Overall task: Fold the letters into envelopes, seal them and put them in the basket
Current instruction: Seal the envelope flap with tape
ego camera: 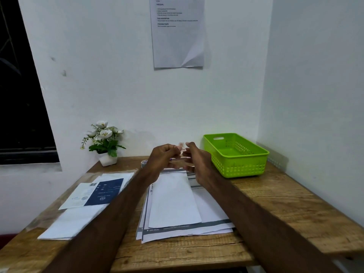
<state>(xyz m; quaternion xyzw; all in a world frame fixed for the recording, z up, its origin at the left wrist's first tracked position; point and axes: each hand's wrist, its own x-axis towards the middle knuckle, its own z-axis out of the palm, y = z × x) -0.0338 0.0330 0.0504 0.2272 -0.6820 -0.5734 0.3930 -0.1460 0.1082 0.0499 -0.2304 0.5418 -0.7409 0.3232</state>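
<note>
My left hand (164,160) and my right hand (197,164) are raised close together over the far end of the paper stack. Between them they pinch a small translucent strip (182,161). It looks like tape but is too blurred to tell. A white envelope (173,201) lies flat on a stack of printed letters (187,232) in the middle of the wooden table (275,203). The green plastic basket (236,166) stands at the back right with nothing visible inside.
More white envelopes in a clear wrapper (74,221) lie at the left under a blue and white leaflet (100,192). A tape roll (143,163) peeks out behind my left hand. A potted white flower (104,142) stands back left. A printed sheet (177,36) hangs on the wall.
</note>
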